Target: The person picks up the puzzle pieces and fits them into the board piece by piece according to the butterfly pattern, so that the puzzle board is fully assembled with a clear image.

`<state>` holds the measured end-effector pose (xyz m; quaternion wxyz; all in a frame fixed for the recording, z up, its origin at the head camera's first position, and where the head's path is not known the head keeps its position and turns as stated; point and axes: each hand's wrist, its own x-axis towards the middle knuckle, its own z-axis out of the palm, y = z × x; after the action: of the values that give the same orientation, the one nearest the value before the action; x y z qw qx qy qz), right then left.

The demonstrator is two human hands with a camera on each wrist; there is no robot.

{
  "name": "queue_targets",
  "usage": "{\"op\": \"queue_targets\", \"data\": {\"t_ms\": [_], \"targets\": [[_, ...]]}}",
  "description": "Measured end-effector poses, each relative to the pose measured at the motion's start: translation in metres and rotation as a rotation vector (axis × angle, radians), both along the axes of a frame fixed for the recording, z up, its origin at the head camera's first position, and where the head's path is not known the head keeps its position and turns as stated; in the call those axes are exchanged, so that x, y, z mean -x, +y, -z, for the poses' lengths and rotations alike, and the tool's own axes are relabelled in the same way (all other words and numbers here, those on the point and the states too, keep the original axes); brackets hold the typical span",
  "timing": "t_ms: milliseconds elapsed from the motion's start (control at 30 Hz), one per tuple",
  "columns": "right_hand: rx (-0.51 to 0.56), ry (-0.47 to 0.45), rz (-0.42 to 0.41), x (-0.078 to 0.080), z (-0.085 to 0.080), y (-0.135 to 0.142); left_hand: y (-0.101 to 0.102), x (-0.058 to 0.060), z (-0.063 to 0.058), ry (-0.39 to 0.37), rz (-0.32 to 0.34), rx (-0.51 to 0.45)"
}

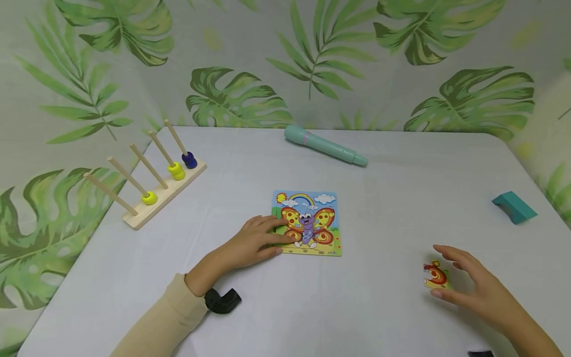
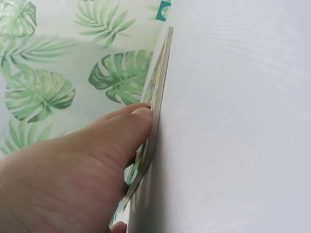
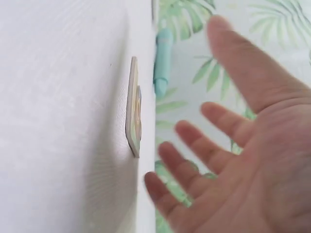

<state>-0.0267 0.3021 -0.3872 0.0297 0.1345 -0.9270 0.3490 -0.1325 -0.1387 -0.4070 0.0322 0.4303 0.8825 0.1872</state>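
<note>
A square butterfly puzzle point(image 1: 314, 208) lies in the middle of the white table. The left hand point(image 1: 252, 243) rests on its left side with fingers stretched over the picture. In the left wrist view, the thumb point(image 2: 141, 116) touches the puzzle's edge. To the right, a small puzzle piece point(image 1: 438, 275) with a red and yellow wing pattern lies on the table. Around it hovers the right hand point(image 1: 482, 292), thumb and fingers spread apart. The right wrist view shows the piece point(image 3: 131, 111) edge-on, apart from the fingers, with something smaller raised on it.
At the back left stands a wooden peg rack point(image 1: 171, 195) with yellow and blue beads. A mint-green pen-shaped object point(image 1: 327, 146) lies near the back edge. A teal arch block point(image 1: 514, 207) sits at the far right. Leaf-patterned cloth point(image 1: 241, 99) hangs behind.
</note>
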Motion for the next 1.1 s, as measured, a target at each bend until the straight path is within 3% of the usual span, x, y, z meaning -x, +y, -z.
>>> {"op": "queue_targets", "data": {"t_ms": [433,767,1100], "targets": [[-0.065,0.114,-0.04,0.003,0.025,0.021,0.001,0.0,0.001,-0.013,-0.013,-0.009],[-0.127,0.103,-0.038,0.008,0.029,0.023,0.001,-0.001,0.001,-0.018,-0.014,-0.013],[-0.129,0.194,-0.052,0.008,0.025,0.015,0.001,0.0,0.001,0.011,0.008,-0.03]]}}
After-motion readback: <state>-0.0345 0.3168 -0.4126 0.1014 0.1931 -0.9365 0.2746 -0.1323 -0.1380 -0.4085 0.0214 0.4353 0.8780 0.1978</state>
